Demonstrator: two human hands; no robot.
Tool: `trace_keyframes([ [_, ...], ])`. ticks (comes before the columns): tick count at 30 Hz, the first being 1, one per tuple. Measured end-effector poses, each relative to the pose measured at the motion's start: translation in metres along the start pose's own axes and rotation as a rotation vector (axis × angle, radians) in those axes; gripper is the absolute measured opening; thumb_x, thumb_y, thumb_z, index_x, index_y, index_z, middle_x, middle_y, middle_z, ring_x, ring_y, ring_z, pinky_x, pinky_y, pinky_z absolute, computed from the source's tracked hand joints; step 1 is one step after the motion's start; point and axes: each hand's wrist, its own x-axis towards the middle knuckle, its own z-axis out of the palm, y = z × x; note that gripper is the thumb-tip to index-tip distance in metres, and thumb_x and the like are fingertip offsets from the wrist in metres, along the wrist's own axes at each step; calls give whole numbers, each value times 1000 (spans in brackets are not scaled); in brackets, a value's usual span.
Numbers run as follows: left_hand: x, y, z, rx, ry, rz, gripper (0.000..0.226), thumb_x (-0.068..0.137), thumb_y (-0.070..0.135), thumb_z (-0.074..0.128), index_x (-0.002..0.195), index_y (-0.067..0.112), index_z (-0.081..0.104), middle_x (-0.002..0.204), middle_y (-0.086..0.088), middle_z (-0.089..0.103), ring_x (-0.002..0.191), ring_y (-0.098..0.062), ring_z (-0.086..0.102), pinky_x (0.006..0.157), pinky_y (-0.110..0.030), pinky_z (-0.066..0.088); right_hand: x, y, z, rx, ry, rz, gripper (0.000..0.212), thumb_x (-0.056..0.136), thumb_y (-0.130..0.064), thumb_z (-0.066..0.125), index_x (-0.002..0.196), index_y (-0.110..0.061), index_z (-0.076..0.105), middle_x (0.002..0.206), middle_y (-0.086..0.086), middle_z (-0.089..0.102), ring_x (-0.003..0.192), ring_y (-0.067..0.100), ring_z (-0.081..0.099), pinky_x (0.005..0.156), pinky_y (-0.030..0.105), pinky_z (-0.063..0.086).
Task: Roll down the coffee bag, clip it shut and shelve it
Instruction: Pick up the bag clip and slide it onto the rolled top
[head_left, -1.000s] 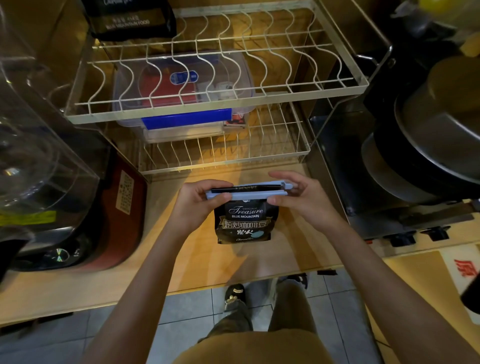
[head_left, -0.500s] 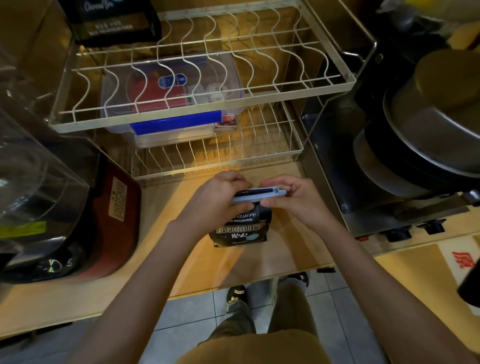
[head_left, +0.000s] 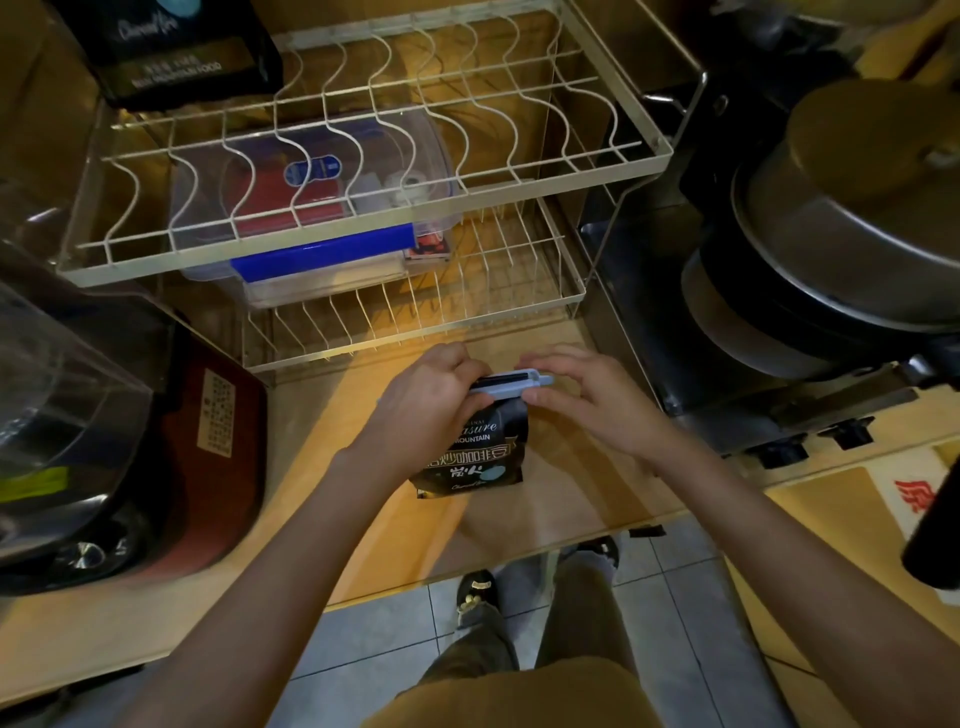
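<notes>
1. Both forearms reach in from the near edge over the wooden counter (head_left: 545, 499) and meet at the top of the coffee bag (head_left: 475, 452).
2. The left hand (head_left: 421, 410) wraps around the left end of the bag's top, knuckles up, its fingers curled over the left part of the pale blue clip (head_left: 511, 378) and its thumb on the bag's near face just under the clip.
3. The right hand (head_left: 587, 400) sits at the right end of the clip with its fingers loosely spread and bent; its fingertips rest at the bag's upper right corner just under the clip. Whether it pinches the clip or only touches it cannot be told.
4. The clip lies horizontally across the top of the bag, with a dark strip along its upper side, and its right end pokes out between the hands.
5. The bag is black and stands on the counter, near the front of the lower wire rack (head_left: 415, 317). Its front reads "...asure" in script and "MOUNTAIN" below, then a line of Chinese characters, a pale blue oval and a small line of script too fine to read.
6. A second black bag (head_left: 182, 47) sits on the far left of the upper wire rack (head_left: 363, 156); its label shows script and a line ending "FOOD".
7. A clear storage box (head_left: 322, 208) with a blue latch rests on the lower rack, under the upper one.
8. Stacked metal pots (head_left: 841, 244) stand to the right.
</notes>
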Motion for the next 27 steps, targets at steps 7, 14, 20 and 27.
trace_keyframes([
  [7,-5,-2,10,24,52,44,25,84,14,57,106,1,57,96,-19,59,91,-32,56,75,-38,47,2,6,3,-331,21,-163,26,89,-24,56,105,-4,63,93,8,60,90,9,44,78,24,41],
  [14,-7,-6,11,-14,66,17,27,85,20,52,105,4,59,91,-16,60,86,-29,56,70,-31,41,0,10,12,-323,156,-237,30,87,-25,51,92,-1,68,74,11,64,76,15,48,68,14,31],
  [20,-5,-10,12,-22,67,17,35,85,30,46,105,5,60,91,-15,60,85,-27,56,71,-29,40,-1,16,17,-313,153,-209,35,88,-30,47,97,-3,66,82,10,64,81,18,53,72,22,41],
  [27,-8,-9,9,-50,48,16,45,83,40,38,110,10,59,96,-11,62,90,-26,58,73,-34,45,-13,16,43,329,-133,242,87,65,-18,82,136,-12,33,124,-8,46,117,7,45,93,15,39],
])
